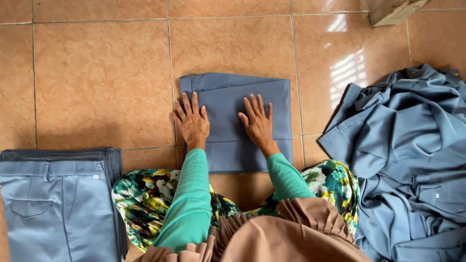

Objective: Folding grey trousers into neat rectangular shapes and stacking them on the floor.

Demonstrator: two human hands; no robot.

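My left hand (191, 121) and right hand (258, 123) press flat, fingers spread, on folded trousers (228, 97); a folded stack (58, 204) is done, a loose heap (407, 160) remains.

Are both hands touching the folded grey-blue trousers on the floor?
Touching. The head view shows the left hand and the right hand lying flat, palms down, on the folded trousers, with no gap visible under either.
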